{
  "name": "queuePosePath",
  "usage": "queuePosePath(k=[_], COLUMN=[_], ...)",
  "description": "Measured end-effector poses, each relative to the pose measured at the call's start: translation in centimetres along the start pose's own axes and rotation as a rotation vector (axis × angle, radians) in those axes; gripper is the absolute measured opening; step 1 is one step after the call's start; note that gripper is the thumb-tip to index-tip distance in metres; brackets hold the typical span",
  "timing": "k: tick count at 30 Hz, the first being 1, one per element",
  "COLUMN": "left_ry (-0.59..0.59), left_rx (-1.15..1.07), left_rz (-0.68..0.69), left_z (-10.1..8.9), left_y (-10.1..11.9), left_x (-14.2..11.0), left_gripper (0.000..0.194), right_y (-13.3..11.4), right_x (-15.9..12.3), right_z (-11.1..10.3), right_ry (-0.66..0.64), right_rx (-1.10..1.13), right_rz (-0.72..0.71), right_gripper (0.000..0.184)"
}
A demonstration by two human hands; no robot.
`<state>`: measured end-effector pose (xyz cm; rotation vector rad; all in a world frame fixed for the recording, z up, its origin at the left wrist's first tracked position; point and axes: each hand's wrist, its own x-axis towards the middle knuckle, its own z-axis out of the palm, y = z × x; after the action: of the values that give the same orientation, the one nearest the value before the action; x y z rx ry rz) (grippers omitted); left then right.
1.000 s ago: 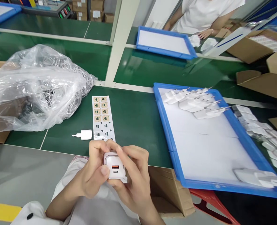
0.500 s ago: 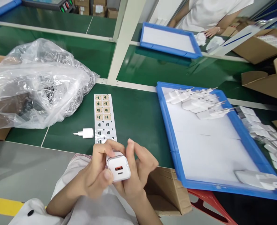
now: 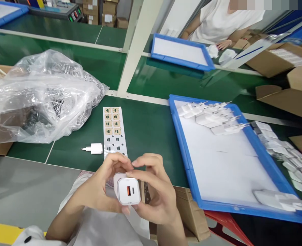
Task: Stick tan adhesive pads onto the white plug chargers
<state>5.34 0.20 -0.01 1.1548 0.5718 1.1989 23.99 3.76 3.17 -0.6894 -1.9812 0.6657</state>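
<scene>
A white USB charger [image 3: 128, 192] is held close to my body, its port face turned up toward me with one orange-lined slot and one small oval slot. My left hand [image 3: 106, 188] grips it from the left, fingers curled over the top and thumb below. From the other side my right hand [image 3: 156, 189] pinches its right edge between thumb and fingers. Past my hands lies a sheet of stickers [image 3: 112, 126], tan labels on its far part and bare backing on its near part. Another white charger [image 3: 96, 148] rests beside the sheet, prongs pointing left.
A blue-rimmed tray [image 3: 189, 164] on the right holds several chargers [image 3: 212, 116]. More white pieces [image 3: 281, 147] lie beyond it. A clear plastic bag [image 3: 56, 95] stands at left. An open carton [image 3: 191, 215] is below the bench edge. Across the partition sits a person [image 3: 222, 20].
The charger has been turned about a quarter turn, so its slots now stand upright. My right hand has shifted from beside it to a pinch around its right edge.
</scene>
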Motion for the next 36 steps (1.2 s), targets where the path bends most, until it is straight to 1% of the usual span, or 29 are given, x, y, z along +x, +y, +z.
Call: queuePosePath(k=[1,2,3,4,6,7,9,10,11,13,14,16,17,18,20,21,23,26,28,31,33,36], left_ry=[-0.05,-0.081,-0.079,-0.051,0.005,0.016,0.012,0.015,0.032,0.086,0.116,0.171,0.195,0.214,0.249,0.265,0.292,0.316,0.308,0.262,0.257,0.345], left_rx=[-0.022,-0.01,0.035,0.105,0.24,0.275,0.273,0.254,0.24,0.235,0.24,0.258,0.273,0.292,0.338,0.36,0.387,0.398,0.406,0.413,0.4,0.331], left_rz=[-0.082,-0.149,-0.189,-0.21,-0.224,-0.227,-0.229,-0.228,-0.226,-0.206,-0.188,-0.133,-0.1,-0.069,-0.012,0.009,0.04,0.076,0.086,0.037,0.034,0.141], left_z=[-0.2,-0.4,-0.5,-0.6,-0.4,-0.3,-0.3,-0.3,-0.5,-1.0,-1.4,-2.3,-2.8,-3.1,-3.7,-3.9,-4.1,-4.5,-4.9,-5.5,-5.6,-5.4], left_y=[0.2,0.5,0.9,1.2,1.9,2.1,2.2,2.0,1.8,1.4,1.2,0.8,0.8,0.7,0.6,0.6,0.5,0.3,0.4,0.5,0.5,0.2], left_x=[-0.1,-0.3,-0.5,-0.6,-1.0,-1.1,-1.3,-1.4,-1.5,-1.6,-1.7,-1.6,-1.4,-1.2,-0.6,-0.3,0.2,0.4,0.4,0.2,0.3,0.8], left_gripper=[0.071,0.07,0.066,0.06,0.053,0.054,0.057,0.056,0.054,0.047,0.044,0.04,0.038,0.035,0.03,0.028,0.026,0.022,0.027,0.04,0.038,0.032], right_y=[0.2,0.3,0.3,0.3,0.0,-0.3,-0.7,-0.7,-0.5,0.6,1.5,4.2,5.7,7.2,10.0,11.0,12.4,13.0,13.1,13.2,13.4,13.5], right_x=[0.1,0.1,0.0,-0.2,-0.7,-1.0,-1.5,-1.7,-1.7,-1.2,-0.7,0.6,1.4,2.1,3.4,3.9,4.3,4.0,3.6,3.4,3.5,3.9], right_z=[-0.3,-0.5,-0.5,-0.3,0.5,1.0,2.1,2.4,2.5,2.2,1.9,1.4,1.5,1.8,2.9,3.6,4.9,5.8,5.8,5.5,5.4,5.4], right_ry=[-0.049,-0.08,-0.088,-0.077,-0.006,0.042,0.122,0.139,0.129,0.025,-0.034,-0.096,-0.088,-0.073,-0.076,-0.09,-0.123,-0.158,-0.173,-0.194,-0.208,-0.222], right_rx=[0.015,0.021,0.013,-0.012,-0.105,-0.152,-0.214,-0.231,-0.236,-0.182,-0.149,-0.136,-0.193,-0.256,-0.356,-0.388,-0.446,-0.506,-0.528,-0.539,-0.536,-0.524], right_rz=[0.001,0.005,0.011,0.021,0.043,0.041,0.005,-0.01,-0.02,-0.011,0.024,0.14,0.216,0.278,0.342,0.355,0.377,0.39,0.387,0.374,0.362,0.345], right_gripper=[0.029,0.028,0.027,0.026,0.025,0.025,0.026,0.025,0.024,0.025,0.024,0.021,0.023,0.026,0.029,0.031,0.033,0.032,0.032,0.03,0.027,0.021])
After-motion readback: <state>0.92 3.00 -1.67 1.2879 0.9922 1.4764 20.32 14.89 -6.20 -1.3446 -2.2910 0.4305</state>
